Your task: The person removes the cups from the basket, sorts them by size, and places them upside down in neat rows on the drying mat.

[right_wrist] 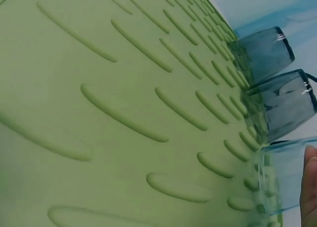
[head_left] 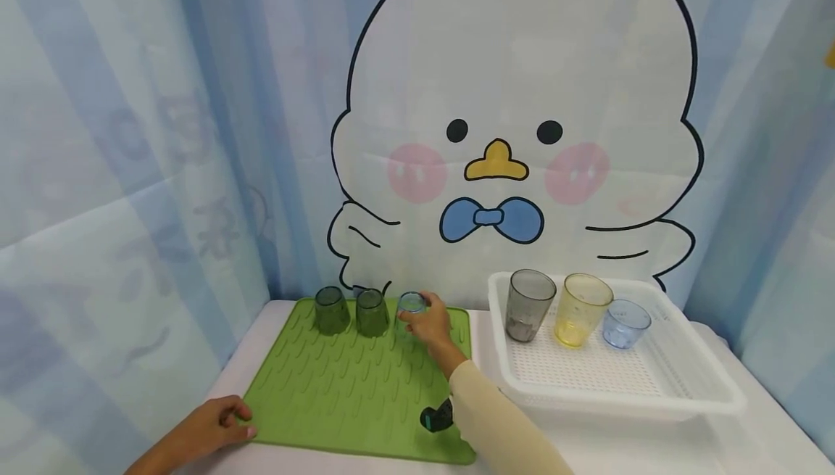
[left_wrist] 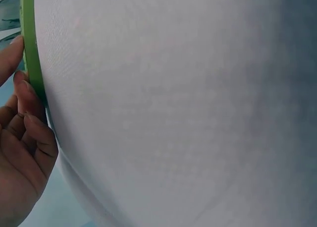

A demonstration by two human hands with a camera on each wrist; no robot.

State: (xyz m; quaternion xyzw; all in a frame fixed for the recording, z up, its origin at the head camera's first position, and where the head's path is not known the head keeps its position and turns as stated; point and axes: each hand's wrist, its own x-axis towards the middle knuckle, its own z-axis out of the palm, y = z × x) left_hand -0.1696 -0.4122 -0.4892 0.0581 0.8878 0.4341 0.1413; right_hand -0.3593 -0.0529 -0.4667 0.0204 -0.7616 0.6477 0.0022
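A green drying mat lies on the white table. At its near left corner my left hand holds the edge, with curled fingers against the green rim in the left wrist view. My right hand grips a clear light-blue glass at the mat's far right; only a fingertip shows in the right wrist view. That glass stands upside down on the mat. Left of it, two dark glasses, one in the middle and one further left, stand upside down in the same row.
On the right, a white basket holds a tall grey glass, a yellow glass and a short blue glass. A curtain with a cartoon bird hangs close behind the mat and basket.
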